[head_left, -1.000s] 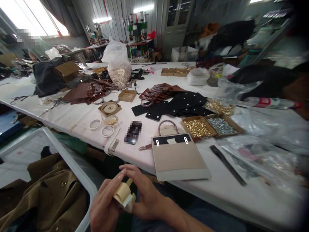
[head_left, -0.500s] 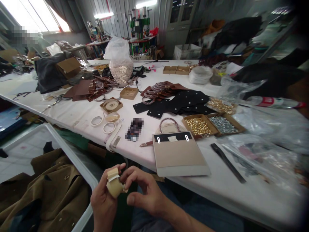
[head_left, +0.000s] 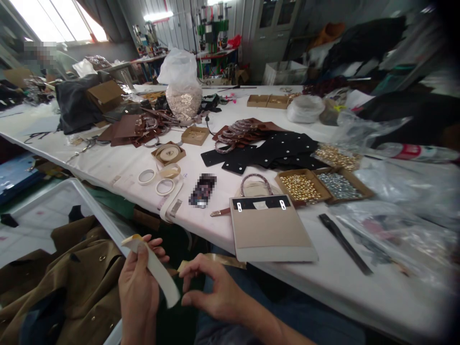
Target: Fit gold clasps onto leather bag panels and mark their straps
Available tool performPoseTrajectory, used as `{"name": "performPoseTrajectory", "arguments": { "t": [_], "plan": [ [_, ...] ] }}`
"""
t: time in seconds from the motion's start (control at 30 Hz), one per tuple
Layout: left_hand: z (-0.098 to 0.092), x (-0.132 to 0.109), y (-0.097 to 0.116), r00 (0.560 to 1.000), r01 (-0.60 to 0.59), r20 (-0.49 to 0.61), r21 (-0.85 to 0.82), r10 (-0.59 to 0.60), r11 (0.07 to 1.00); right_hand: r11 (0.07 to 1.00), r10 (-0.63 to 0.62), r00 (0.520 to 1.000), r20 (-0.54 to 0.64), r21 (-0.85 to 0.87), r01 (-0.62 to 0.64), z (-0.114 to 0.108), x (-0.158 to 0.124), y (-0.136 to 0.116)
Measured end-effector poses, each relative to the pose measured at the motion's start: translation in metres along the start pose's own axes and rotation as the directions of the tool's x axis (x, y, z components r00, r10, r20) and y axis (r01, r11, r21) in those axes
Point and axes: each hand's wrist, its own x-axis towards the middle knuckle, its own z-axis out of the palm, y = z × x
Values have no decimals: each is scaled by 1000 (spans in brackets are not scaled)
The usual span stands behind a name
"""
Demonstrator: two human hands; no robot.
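Observation:
My left hand (head_left: 142, 273) is closed on a pale strip (head_left: 156, 273), its thumb pressing the strip near a yellowish curled end. The strip's free end hangs down toward my right hand. My right hand (head_left: 212, 285) has its thumb and index finger apart, with a small yellowish piece (head_left: 182, 266) at the index fingertip; whether it is gripped is unclear. Behind that hand a shiny tan strip (head_left: 224, 260) lies by the table edge. A beige panel (head_left: 271, 227) with a black top band and a looped handle (head_left: 256, 178) rests at the edge. Tape rolls (head_left: 165, 187) lie further left.
A white bin (head_left: 89, 203) with brown fabric pieces (head_left: 86, 263) stands at the left. On the table (head_left: 206, 223) are a phone (head_left: 203, 190), boxes of gold (head_left: 300, 187) and silver studs (head_left: 339, 186), a dark flat bar (head_left: 345, 243), black pieces (head_left: 283, 149) and plastic bags (head_left: 391, 235).
My left hand has moved left and lower, and the pale strip now extends out long from it. My hands are further apart. The view has shifted slightly.

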Motion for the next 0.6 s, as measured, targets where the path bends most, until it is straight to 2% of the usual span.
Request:
{"name": "performPoseTrajectory", "arguments": {
  "t": [0.1,0.17,0.27,0.33,0.4,0.47,0.5,0.6],
  "plan": [
    [8,3,9,998,-26,49,-44,28,999,989,-1,993,117,-145,18,6,0,18],
    [16,-2,12,993,-82,87,-1,82,997,985,7,992,128,-172,15,10,1,27],
    [26,-16,10,980,-153,145,135,133,979,988,56,996,-75,-140,-66,9,5,36],
    [32,-23,5,973,-114,211,114,88,987,991,88,984,-152,-88,-102,5,11,42],
    [39,-30,-1,965,-40,260,8,36,999,995,73,996,-45,-59,-75,1,20,51],
    [46,-34,-3,959,6,281,-71,14,997,998,3,993,116,-66,4,3,30,66],
    [50,-36,-3,959,11,284,-90,15,996,996,-32,987,155,-79,45,7,35,74],
    [57,-38,4,959,7,284,-101,22,995,988,-39,994,106,-148,54,28,50,93]
  ]
}}
